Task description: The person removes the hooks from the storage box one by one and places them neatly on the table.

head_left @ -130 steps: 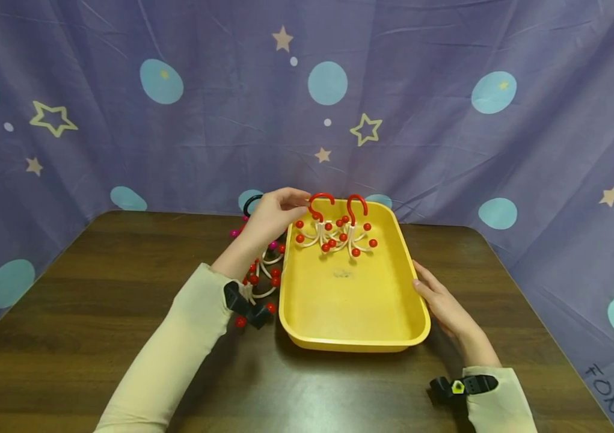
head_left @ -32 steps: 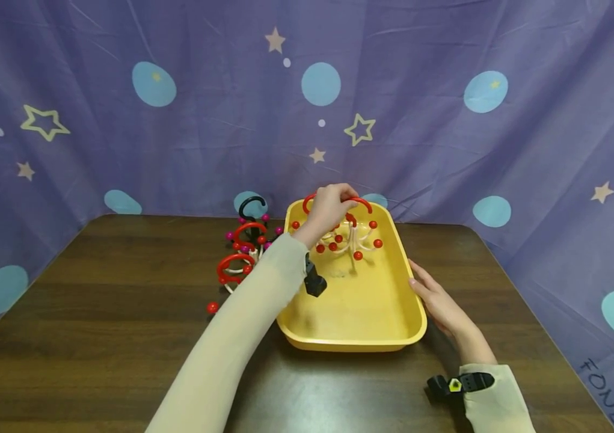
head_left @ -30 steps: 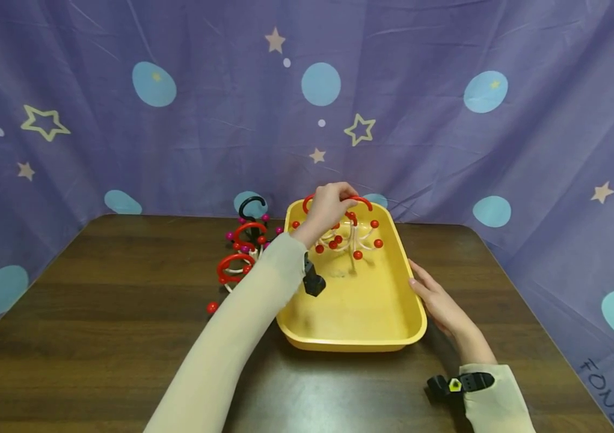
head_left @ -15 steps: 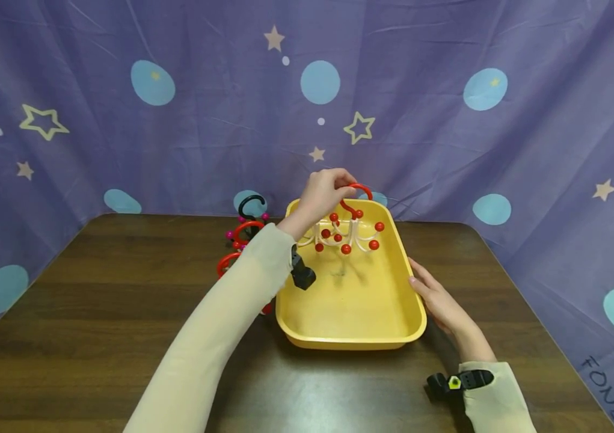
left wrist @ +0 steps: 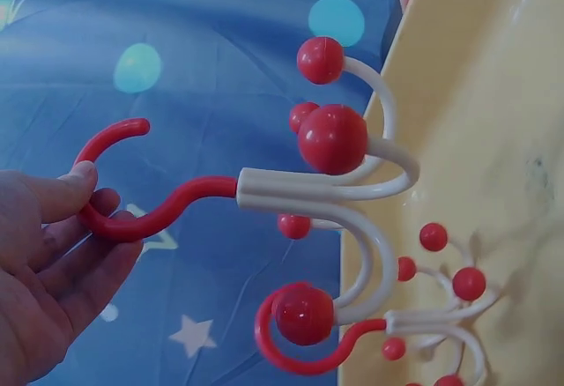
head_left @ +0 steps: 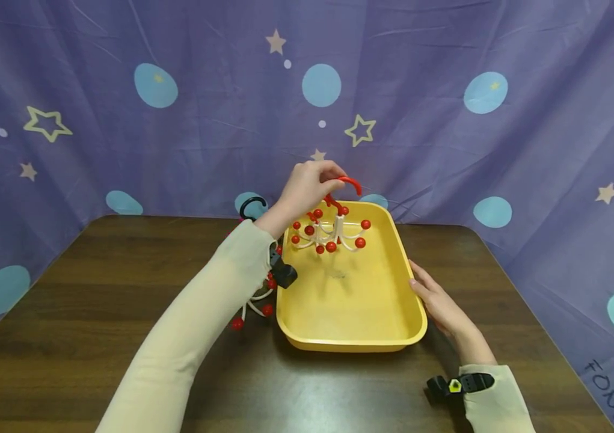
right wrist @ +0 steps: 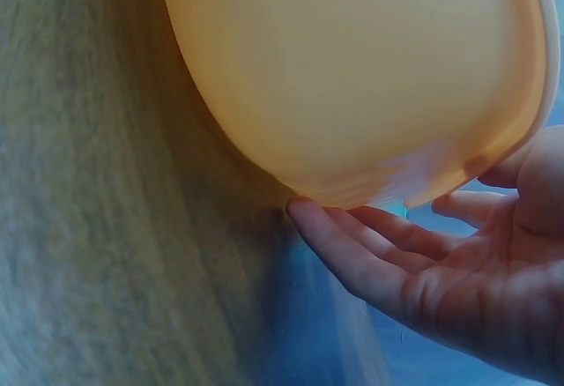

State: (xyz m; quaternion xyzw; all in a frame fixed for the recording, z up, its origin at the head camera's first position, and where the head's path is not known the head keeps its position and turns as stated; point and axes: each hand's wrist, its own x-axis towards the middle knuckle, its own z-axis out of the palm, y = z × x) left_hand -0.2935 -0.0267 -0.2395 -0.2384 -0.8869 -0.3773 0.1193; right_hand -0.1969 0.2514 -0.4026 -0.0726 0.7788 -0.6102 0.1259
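A left hand (head_left: 305, 187) pinches the red hook (left wrist: 181, 198) of a ball-tipped white hanger (head_left: 340, 225) over the yellow tray (head_left: 355, 310) near 12 o'clock, apparently so it hangs upright, while the right hand (head_left: 443, 304), fingers extended, touches the tray's 3 o'clock side, seemingly for steadiness.

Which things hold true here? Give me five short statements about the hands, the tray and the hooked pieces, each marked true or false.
1. The left hand grips a hanger by its red hook. True.
2. That hanger has blue tips. False: it ends in red balls.
3. The right hand holds the yellow tray at its right side. True.
4. The tray holds nothing. False: another hanger is in it.
5. A black hook shows outside the tray, to its left. True.
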